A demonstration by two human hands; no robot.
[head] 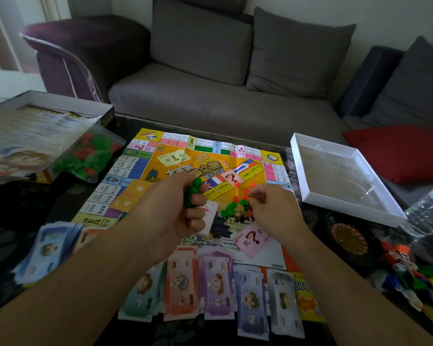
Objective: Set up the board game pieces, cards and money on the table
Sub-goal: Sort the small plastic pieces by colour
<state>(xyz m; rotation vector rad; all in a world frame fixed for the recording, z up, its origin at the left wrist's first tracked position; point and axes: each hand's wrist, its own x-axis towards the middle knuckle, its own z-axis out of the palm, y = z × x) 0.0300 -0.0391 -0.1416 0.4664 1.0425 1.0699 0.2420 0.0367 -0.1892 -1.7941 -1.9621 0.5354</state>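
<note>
Two hands over the game board (175, 156) — left hand (178, 208) fisted round green pieces (193, 193), right hand (270, 208) pinching among loose red and green pieces (235, 203). A pink card (254, 239) shows "?"; the board corner reads "200". Five banknote stacks (216, 285) line its near edge.

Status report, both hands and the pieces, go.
Left hand gripping a fistful of green pieces. Right hand curled over the loose red and green pieces on the board; pinch unclear. Nothing in the way.
</note>
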